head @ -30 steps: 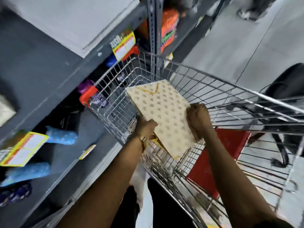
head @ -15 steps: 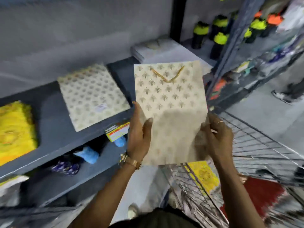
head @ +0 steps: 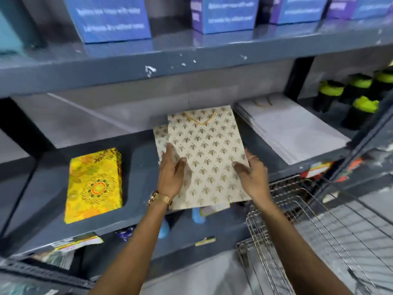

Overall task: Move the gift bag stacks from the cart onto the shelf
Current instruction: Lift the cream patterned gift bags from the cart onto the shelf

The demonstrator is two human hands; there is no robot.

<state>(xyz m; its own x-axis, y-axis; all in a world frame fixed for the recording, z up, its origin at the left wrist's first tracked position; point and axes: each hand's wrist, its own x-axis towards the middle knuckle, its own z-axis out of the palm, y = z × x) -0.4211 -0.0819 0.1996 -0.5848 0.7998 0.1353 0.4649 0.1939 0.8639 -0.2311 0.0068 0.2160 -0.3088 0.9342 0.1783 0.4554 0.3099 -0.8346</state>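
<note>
We are holding a flat cream paper gift bag stack printed with gold leaf motifs (head: 209,154) over the grey metal shelf (head: 138,162), its gold cord handle pointing toward the back wall. Our left hand (head: 171,174) is lying on the stack's left edge, fingers spread flat across the paper and a gold wristwatch (head: 158,198) showing at the wrist. Our right hand (head: 252,174) is cupping the right edge, thumb on top and fingers curling underneath, a thin ring on one finger. The stack is sitting tilted over another cream patterned bag (head: 161,138) that is peeking out beneath its upper left side; its near end is overhanging the shelf's front lip. To the left, well apart, a yellow floral gift bag stack (head: 94,184) is lying flat on the same shelf. To the right, a pile of plain white bags (head: 293,128) is resting, with black bottles capped in lime green (head: 361,103) beyond it. Blue boxes (head: 110,18) are standing on the shelf above. The wire shopping cart (head: 319,241) is standing at the lower right, beside our right forearm.
</note>
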